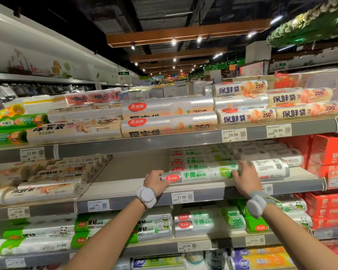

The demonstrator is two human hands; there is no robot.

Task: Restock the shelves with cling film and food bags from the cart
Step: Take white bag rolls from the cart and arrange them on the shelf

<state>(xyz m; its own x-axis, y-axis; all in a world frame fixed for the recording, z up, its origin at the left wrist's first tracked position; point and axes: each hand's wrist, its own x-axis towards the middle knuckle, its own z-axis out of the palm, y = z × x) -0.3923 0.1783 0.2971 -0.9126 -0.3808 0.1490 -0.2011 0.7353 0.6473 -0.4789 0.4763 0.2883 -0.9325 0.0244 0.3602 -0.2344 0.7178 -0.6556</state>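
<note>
A long roll of food bags [195, 175], silver and green with a red oval logo, lies at the front of the middle shelf [203, 189]. My left hand [156, 182] grips its left end. My right hand [246, 179] grips it further right, fingers curled over the top. Behind it sits a stack of matching green rolls [191, 160]. To the right lie white rolls with barcode labels [271, 166]. The cart is out of view.
Left of the held roll is a bare gap of shelf [129, 168], then beige rolls [47, 178]. The shelf above [164, 141] carries large bag rolls. The shelf below holds green packs [105, 228]. Red boxes [328, 158] fill the right side.
</note>
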